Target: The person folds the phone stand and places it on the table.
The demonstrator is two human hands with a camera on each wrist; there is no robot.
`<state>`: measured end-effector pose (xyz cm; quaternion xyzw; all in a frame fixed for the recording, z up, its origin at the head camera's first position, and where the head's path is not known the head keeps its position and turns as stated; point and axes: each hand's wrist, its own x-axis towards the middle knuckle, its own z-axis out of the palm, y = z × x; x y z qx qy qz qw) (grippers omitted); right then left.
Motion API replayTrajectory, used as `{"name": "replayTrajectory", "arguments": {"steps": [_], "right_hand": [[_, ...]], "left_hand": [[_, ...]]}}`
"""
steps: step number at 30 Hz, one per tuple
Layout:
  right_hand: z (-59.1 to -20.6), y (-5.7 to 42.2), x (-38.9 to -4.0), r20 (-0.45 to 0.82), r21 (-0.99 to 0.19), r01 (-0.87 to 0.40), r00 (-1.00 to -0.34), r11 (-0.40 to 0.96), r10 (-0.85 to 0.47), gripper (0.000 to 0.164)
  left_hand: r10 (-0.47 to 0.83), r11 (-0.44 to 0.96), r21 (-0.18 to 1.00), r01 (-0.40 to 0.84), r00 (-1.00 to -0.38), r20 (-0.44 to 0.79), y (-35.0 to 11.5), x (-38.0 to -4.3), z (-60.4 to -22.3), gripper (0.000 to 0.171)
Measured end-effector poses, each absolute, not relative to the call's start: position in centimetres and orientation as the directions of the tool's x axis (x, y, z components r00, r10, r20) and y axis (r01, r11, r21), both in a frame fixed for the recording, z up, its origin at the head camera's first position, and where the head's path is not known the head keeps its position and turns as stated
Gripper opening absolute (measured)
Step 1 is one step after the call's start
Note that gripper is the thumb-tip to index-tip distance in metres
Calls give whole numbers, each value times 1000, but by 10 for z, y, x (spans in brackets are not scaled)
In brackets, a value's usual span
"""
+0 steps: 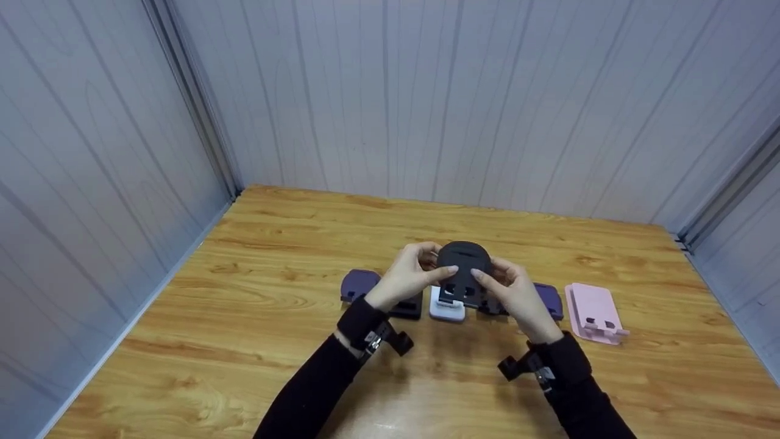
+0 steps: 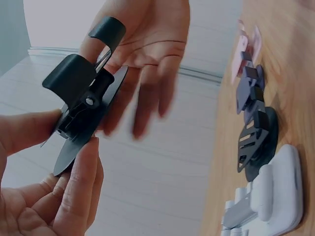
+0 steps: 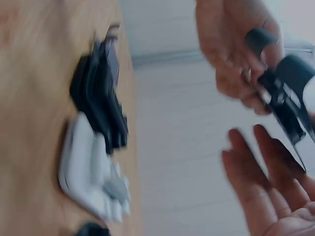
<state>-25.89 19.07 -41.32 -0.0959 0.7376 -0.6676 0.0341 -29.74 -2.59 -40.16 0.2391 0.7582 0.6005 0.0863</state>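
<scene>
A black folding phone stand [image 1: 464, 251] with a rounded plate is held up above the table by both hands. My left hand [image 1: 407, 274] grips its left side, thumb on the front and fingers behind. On the other side my right hand [image 1: 518, 292] pinches it, with the thumb on the front. The left wrist view shows the stand's curved hooks, its hinge and its thin round base [image 2: 78, 147]. There the right hand's [image 2: 152, 54] outer fingers hang loose and blurred. Much of the right wrist view is blurred, with the stand [image 3: 283, 105] partly cut off at the edge.
More phone stands lie in a row under the hands: a purple one [image 1: 359, 281], a black one [image 1: 407, 310], a white one [image 1: 448, 313], another dark one [image 1: 493, 308], a second purple one [image 1: 550, 300] and a pink one [image 1: 594, 303]. Pale walls [image 1: 414, 103] enclose the wooden table [image 1: 244, 317].
</scene>
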Motion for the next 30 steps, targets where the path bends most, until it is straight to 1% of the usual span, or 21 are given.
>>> {"name": "replayTrajectory", "arguments": {"steps": [3,8,10,13,15,18,20,24,28,30], "right_hand": [[-408,195,-256,95,-953,-143,-978,268,-184,43],[-406,201,-249,208,-865,-282,-954,415,-216,42],[-408,204,-247,255,-795,-336,-941,504,-224,42],[-414,208,-245,314,-667,-392,-919,633,-238,45],[-418,211,-244,373,-572,-429,-895,699,-244,43],[-425,216,-244,467,-481,-476,-850,736,-245,39],[-429,220,-245,505,-440,-488,-829,754,-242,37],[-434,230,-246,476,-397,-450,-846,800,-241,37],[-435,240,-247,403,-299,-400,-876,866,-266,44],[-436,243,-248,382,-246,-394,-879,886,-285,47]], "left_hand": [[435,132,963,235,-887,157,-32,-298,-398,24],[355,57,971,233,-913,198,-52,-305,-393,24],[338,33,969,244,-915,219,-64,-309,-392,22],[327,44,965,258,-917,230,-86,-314,-394,26],[314,67,968,243,-926,211,-102,-315,-396,29],[276,104,975,199,-947,163,-129,-317,-401,34],[235,145,976,165,-963,128,-148,-319,-407,36],[157,255,962,94,-986,55,-190,-320,-421,47],[100,367,930,22,-995,-17,-227,-320,-436,55],[92,409,913,-8,-994,-50,-240,-321,-441,54]]}}
